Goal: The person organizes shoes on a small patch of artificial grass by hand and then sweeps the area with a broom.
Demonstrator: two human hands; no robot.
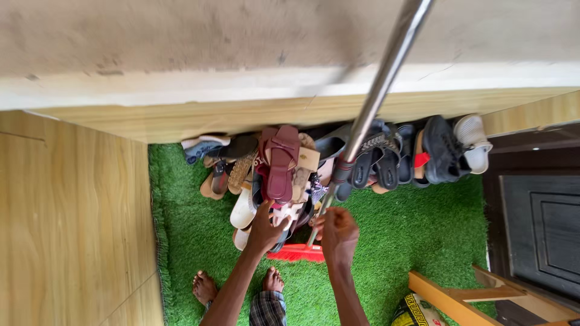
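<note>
My left hand [264, 228] reaches into a heap of sandals and slippers [275, 175]. Its fingertips press against a pale sandal [244, 208] below a maroon slipper [283, 158], and the shoes hide the fingers. My right hand [338, 234] is closed around the lower part of a long metal broom pole [377, 90] that slants up to the top right. The red broom head [296, 253] rests on the green turf between my hands.
Dark shoes [441, 151] and a white one [474, 139] line the wall to the right. Artificial grass [417, 229] covers the floor. Wooden panels [72, 217] stand left and a dark door [541, 229] right. A wooden frame [465, 299] and a yellow bag [417, 311] lie bottom right. My bare feet [205, 287] show below.
</note>
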